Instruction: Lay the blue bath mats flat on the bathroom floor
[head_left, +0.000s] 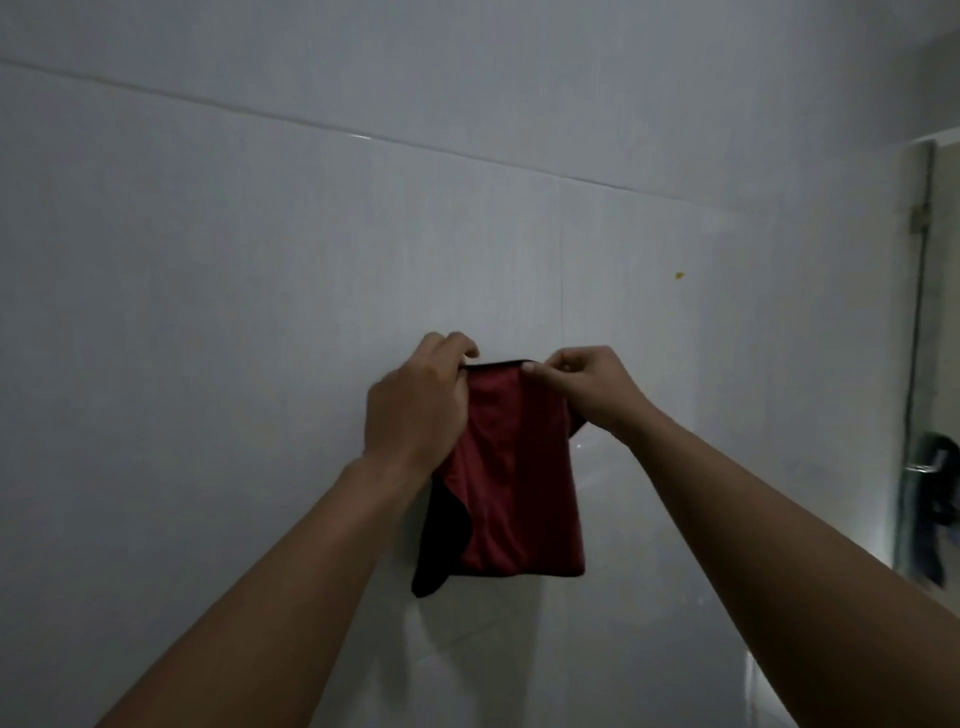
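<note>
Oddly, no blue bath mat shows; both the left hand (415, 400) and right hand (587, 387) pinch the top edge of a red cloth (511, 483) against the tiled wall (260, 260), seemingly to hang it there.

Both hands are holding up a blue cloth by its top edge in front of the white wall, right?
Not quite. The cloth is dark red with black parts, not blue; the head view shows it. The rest is right: the left hand and the right hand hold it by its top edge in front of the white wall.
</note>
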